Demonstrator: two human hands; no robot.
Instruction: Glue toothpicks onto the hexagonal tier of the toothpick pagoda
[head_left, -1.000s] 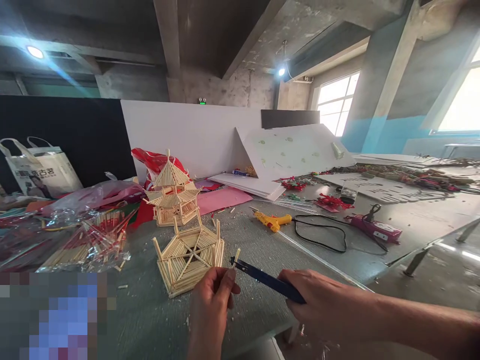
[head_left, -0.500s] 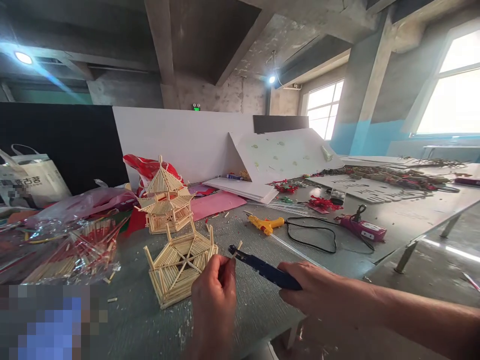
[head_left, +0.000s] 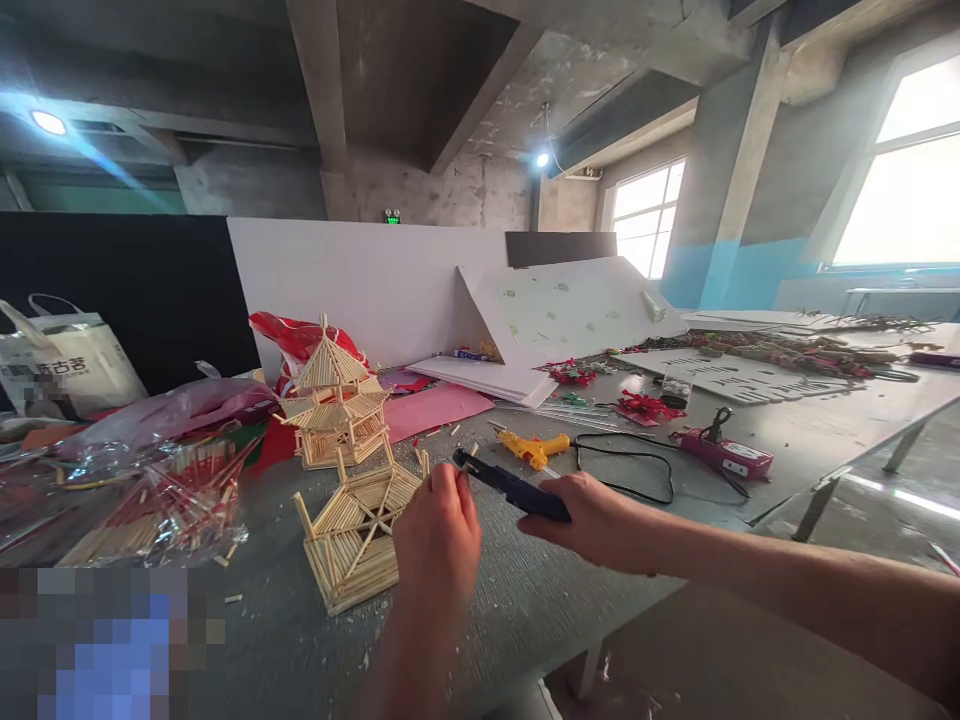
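My left hand (head_left: 437,535) is pinched closed on a short thin wooden stick, right beside a hexagonal roof piece made of sticks (head_left: 352,530) that lies on the grey table (head_left: 517,590). My right hand (head_left: 592,518) grips a dark blue glue gun (head_left: 510,487), whose nozzle points at the stick's tip near my left fingers. Behind the roof piece stands a tiered pavilion model of sticks (head_left: 335,394).
A yellow glue gun (head_left: 534,446) with a black cord lies mid-table, near a pink power strip (head_left: 724,455). Plastic bags of sticks (head_left: 150,495) sit at left, white boards (head_left: 570,310) and red paper scraps behind. The table edge runs close at right.
Both hands have risen and moved away from me toward the roof piece. The glue gun's nozzle has closed in on the stick held in my left fingers.
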